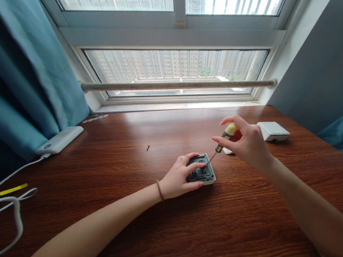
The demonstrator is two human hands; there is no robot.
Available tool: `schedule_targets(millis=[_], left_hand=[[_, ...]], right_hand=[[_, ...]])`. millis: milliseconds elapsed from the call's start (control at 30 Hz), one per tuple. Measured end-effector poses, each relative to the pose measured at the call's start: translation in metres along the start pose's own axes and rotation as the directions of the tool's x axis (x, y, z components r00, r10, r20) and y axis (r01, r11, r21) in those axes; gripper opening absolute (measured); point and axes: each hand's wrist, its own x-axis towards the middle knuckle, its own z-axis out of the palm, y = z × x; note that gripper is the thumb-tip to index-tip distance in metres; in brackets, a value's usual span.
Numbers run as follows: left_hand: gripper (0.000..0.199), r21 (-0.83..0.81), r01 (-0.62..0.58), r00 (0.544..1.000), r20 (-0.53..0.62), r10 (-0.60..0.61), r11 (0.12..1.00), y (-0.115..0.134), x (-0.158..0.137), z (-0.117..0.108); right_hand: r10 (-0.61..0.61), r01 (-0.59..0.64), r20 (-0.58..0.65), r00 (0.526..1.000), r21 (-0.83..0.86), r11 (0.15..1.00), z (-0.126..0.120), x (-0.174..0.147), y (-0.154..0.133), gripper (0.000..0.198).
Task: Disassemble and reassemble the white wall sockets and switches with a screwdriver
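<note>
While the left hand (177, 179) grasps the small dark-faced device (202, 175) flat on the table (158, 218), I note its thumb along the near edge, its other fingers spread over the face and far side, and the index fingertip close to the driver's tip. Right hand (249, 141): grasping the screwdriver (226, 134) by its grey-and-yellow handle, thumb against one side, index finger arched above the yellow end; how firmly, I cannot tell. The shaft slants down to the left, its tip at the middle of the device's face. Device location: right of table centre, in front of the window (176, 63). A small screw (148, 147) lies alone to the left. I also record a white box (272, 130) beyond the right hand, and at far left a white power bank (60, 140) with a white cable (18, 219) attached.
</note>
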Motion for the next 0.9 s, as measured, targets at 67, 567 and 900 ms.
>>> schedule_targets(millis=[67,567,900], left_hand=[[0.05,0.001,0.003,1.0,0.0,-0.003,1.0,0.0,0.0,0.0],[0.051,-0.002,-0.005,1.0,-0.014,0.005,1.0,-0.001,0.0,0.002],[0.051,-0.002,-0.001,1.0,-0.015,0.001,1.0,0.0,0.0,0.001]], right_hand=[[-0.119,0.096,-0.136,0.984,-0.167,0.981,0.006,-0.003,-0.002,0.033],[-0.1,-0.046,0.409,0.907,0.331,0.942,-0.02,0.001,-0.012,0.035],[-0.247,0.171,-0.165,0.955,-0.374,0.912,0.002,-0.001,0.0,0.033]])
